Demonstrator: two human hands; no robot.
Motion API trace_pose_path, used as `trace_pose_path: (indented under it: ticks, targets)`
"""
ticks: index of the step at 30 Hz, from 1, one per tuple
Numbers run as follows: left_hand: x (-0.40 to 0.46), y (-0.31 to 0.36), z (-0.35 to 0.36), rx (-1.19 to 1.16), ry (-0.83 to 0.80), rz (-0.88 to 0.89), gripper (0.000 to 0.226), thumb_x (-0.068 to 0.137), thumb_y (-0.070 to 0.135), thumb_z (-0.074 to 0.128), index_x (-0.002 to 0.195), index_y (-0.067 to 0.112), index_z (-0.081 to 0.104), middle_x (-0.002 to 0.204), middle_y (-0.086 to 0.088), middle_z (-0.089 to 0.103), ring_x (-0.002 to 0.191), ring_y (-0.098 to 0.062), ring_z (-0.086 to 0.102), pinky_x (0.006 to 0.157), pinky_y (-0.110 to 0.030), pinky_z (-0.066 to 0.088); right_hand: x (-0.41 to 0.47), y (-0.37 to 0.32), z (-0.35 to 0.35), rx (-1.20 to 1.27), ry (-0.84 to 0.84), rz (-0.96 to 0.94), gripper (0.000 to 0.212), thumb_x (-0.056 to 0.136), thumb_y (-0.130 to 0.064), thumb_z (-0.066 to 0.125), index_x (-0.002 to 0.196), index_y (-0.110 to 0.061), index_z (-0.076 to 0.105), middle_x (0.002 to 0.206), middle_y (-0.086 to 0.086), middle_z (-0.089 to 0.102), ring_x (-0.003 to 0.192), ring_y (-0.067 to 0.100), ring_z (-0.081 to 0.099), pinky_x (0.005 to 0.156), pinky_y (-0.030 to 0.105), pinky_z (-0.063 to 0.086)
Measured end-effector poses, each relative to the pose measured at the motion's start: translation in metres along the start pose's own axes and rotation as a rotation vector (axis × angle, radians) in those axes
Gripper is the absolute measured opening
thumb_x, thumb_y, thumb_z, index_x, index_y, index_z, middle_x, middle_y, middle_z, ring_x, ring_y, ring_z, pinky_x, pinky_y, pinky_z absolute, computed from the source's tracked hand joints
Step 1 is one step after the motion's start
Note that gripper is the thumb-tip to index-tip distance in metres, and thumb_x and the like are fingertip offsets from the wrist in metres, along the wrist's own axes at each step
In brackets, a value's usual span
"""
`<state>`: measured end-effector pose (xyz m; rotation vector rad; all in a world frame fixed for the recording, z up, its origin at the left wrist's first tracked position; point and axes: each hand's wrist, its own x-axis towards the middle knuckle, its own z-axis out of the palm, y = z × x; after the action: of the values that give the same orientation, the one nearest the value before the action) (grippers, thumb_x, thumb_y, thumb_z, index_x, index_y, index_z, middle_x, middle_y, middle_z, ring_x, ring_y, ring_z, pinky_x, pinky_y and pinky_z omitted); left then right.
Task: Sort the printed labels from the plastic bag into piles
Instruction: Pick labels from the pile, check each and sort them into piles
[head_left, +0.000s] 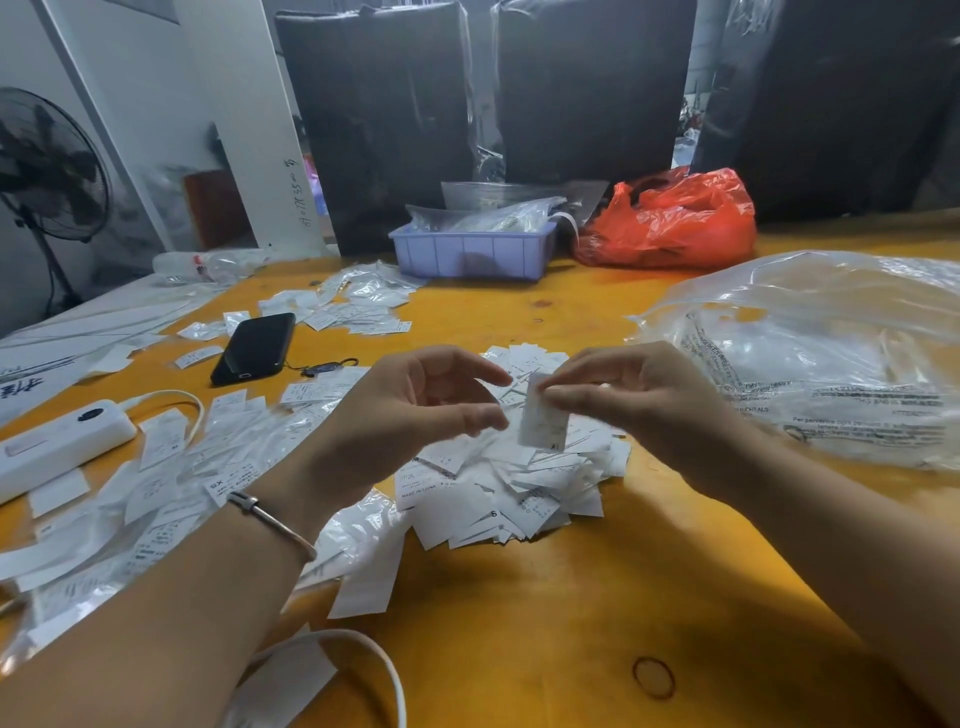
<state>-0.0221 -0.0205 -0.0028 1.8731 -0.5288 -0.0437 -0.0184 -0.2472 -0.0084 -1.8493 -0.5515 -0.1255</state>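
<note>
Head view: right hand (639, 400) pinches small white printed label (543, 418); left hand (415, 410) loosely curled, holding nothing.

the print on the label (543, 418) pinched by the right hand (639, 395) is blurred. the left hand (410, 410) hides part of the heap of labels (519, 483) beneath it.

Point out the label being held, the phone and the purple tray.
label (543, 421), head view, middle of the slip
phone (254, 347), head view, middle of its back
purple tray (467, 254), head view, front wall
</note>
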Motion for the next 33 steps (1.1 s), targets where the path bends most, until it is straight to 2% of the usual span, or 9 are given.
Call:
trace_pose_path:
  ticks: [2,4,6,11,17,23,27,29,33]
  targets:
    - [0.0,0.001,0.004,-0.018,-0.021,0.043,0.034,0.072,0.021,0.078,0.105,0.015,0.07,0.089,-0.004,0.076,0.084,-0.016,0.071,0.073,-0.02,0.055,-0.003,-0.006,0.007,-0.068,-0.118,0.016,0.031,0.07,-0.04,0.075,0.087,-0.014,0.078,0.086,-0.002,0.075,0.084,0.016,0.069,0.078,0.036,0.054]
    - [0.0,0.001,0.004,-0.004,-0.033,0.06,0.034,0.071,0.02,0.079,0.104,0.015,0.071,0.088,-0.005,0.076,0.084,-0.018,0.071,0.074,-0.022,0.056,-0.004,-0.008,0.014,-0.115,-0.157,-0.009,0.025,0.07,-0.036,0.076,0.083,-0.015,0.078,0.081,-0.001,0.075,0.079,0.017,0.069,0.074,0.037,0.054]
    - [0.0,0.001,0.002,0.006,-0.042,0.056,0.034,0.07,0.022,0.08,0.103,0.017,0.072,0.087,-0.005,0.075,0.084,-0.019,0.071,0.075,-0.023,0.057,-0.003,-0.005,0.017,-0.066,-0.134,-0.012,0.018,0.072,-0.028,0.078,0.079,-0.011,0.077,0.076,0.004,0.074,0.078,0.023,0.069,0.073,0.041,0.054]
    - [0.002,-0.001,-0.002,0.008,0.003,0.017,0.028,0.068,0.026,0.079,0.094,0.016,0.073,0.083,-0.004,0.074,0.078,-0.015,0.069,0.069,-0.02,0.056,-0.004,-0.004,0.014,0.154,-0.043,0.016,0.022,0.063,-0.028,0.077,0.072,-0.007,0.076,0.075,0.017,0.072,0.071,0.021,0.062,0.07,0.038,0.048]
    - [0.003,-0.002,-0.003,-0.044,0.108,0.017,0.023,0.073,0.03,0.072,0.085,0.011,0.074,0.074,-0.004,0.071,0.068,-0.013,0.063,0.063,-0.019,0.052,-0.002,-0.002,0.013,0.154,0.007,0.054,0.034,0.055,-0.042,0.08,0.068,-0.011,0.076,0.077,0.028,0.068,0.071,0.027,0.054,0.069,0.042,0.039]
    - [0.002,-0.001,-0.002,-0.029,0.05,0.019,0.024,0.072,0.035,0.072,0.079,0.012,0.072,0.07,-0.003,0.069,0.066,-0.014,0.063,0.062,-0.02,0.053,-0.002,-0.002,0.008,0.116,0.023,0.035,0.026,0.072,-0.034,0.072,0.071,-0.008,0.076,0.074,0.011,0.073,0.075,0.023,0.063,0.079,0.045,0.049]
    - [0.002,0.0,0.0,-0.025,0.0,0.035,0.015,0.07,0.029,0.076,0.078,0.017,0.073,0.076,-0.005,0.072,0.07,-0.016,0.066,0.066,-0.021,0.055,-0.002,-0.002,0.008,0.084,0.016,0.039,0.007,0.079,-0.016,0.073,0.075,-0.012,0.076,0.077,0.006,0.075,0.078,0.024,0.067,0.08,0.042,0.052]
    - [0.002,-0.001,-0.001,-0.015,0.013,0.031,0.017,0.067,0.032,0.078,0.076,0.018,0.072,0.074,-0.005,0.072,0.069,-0.016,0.066,0.066,-0.023,0.055,-0.002,-0.002,0.008,0.093,0.03,0.042,0.008,0.071,-0.021,0.078,0.071,-0.013,0.075,0.075,0.008,0.074,0.073,0.02,0.065,0.075,0.041,0.052]
    - [0.003,-0.001,-0.002,0.015,0.001,0.016,0.023,0.065,0.034,0.081,0.073,0.015,0.07,0.07,-0.003,0.07,0.066,-0.015,0.064,0.063,-0.021,0.055,-0.002,-0.002,0.008,0.075,0.051,0.025,0.023,0.059,-0.036,0.078,0.065,-0.014,0.073,0.071,0.01,0.072,0.067,0.012,0.062,0.062,0.025,0.048]
